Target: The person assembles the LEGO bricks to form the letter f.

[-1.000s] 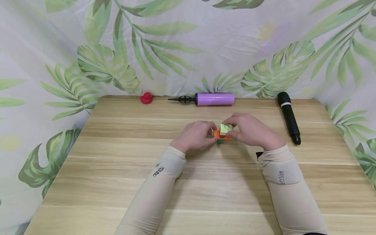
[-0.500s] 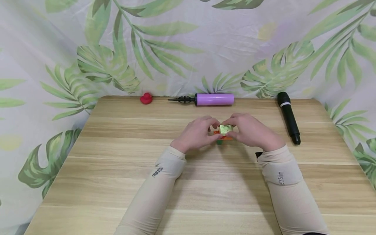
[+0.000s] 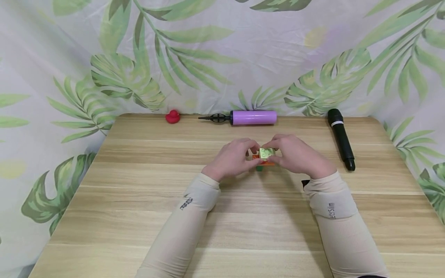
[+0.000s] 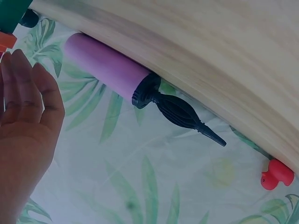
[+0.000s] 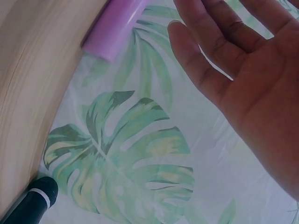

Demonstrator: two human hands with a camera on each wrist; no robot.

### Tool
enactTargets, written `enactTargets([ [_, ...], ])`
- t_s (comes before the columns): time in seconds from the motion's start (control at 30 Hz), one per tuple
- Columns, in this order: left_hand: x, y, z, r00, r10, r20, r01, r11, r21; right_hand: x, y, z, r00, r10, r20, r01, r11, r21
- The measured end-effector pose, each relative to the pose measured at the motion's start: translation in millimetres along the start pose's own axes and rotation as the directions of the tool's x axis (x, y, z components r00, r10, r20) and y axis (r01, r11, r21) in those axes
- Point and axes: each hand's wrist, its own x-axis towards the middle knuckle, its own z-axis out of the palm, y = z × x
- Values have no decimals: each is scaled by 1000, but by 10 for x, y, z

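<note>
A small stack of building bricks sits between the two hands in the head view. On its top is a pale green brick (image 3: 264, 153) with round studs; under it show red and orange pieces (image 3: 268, 163), and a dark green brick (image 3: 259, 168) at the bottom. My right hand (image 3: 297, 155) pinches the pale green brick between thumb and index finger. From the other side, my left hand (image 3: 232, 159) has thumb and index finger pinched on the stack, tips right at the pale green brick's left edge. The left wrist view catches the green brick (image 4: 9, 15) beyond the fingers.
Along the table's back edge lie a red rubber duck (image 3: 172, 116) and a purple hand pump (image 3: 253, 117) with a black nozzle. A black microphone (image 3: 342, 141) lies at the right. Behind the wooden table (image 3: 139, 216) hangs a leaf-print cloth (image 3: 208, 46).
My left fingers have shifted from the orange piece's left end up to the pale green brick's edge. The right hand keeps its pinch, nearly still.
</note>
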Motion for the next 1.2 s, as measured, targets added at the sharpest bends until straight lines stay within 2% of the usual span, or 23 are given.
enactTargets([
  [0.13,8,-7,9,1000,-12,12,12,1000,3,-3,3,0,1000,1,-1,-1,1000,3],
  [0.37,12,-53,62,988,-59,139,45,994,102,-9,27,17,1000,-1,-6,1,1000,-2],
  [0.5,27,-85,88,991,-45,124,30,993,118,3,32,24,1000,0,-16,0,1000,-7],
  [0.67,43,-100,90,990,-65,126,46,988,147,56,13,72,997,71,-11,-71,997,-26],
  [0.87,26,-83,68,977,-127,171,106,986,126,163,-4,237,994,102,-34,-106,989,-107],
  [1.03,15,-70,49,966,-174,193,154,982,114,208,14,289,992,118,-38,-120,989,-83],
  [1.2,19,-73,42,956,-188,226,169,981,98,234,14,302,992,124,-23,-126,988,-87],
])
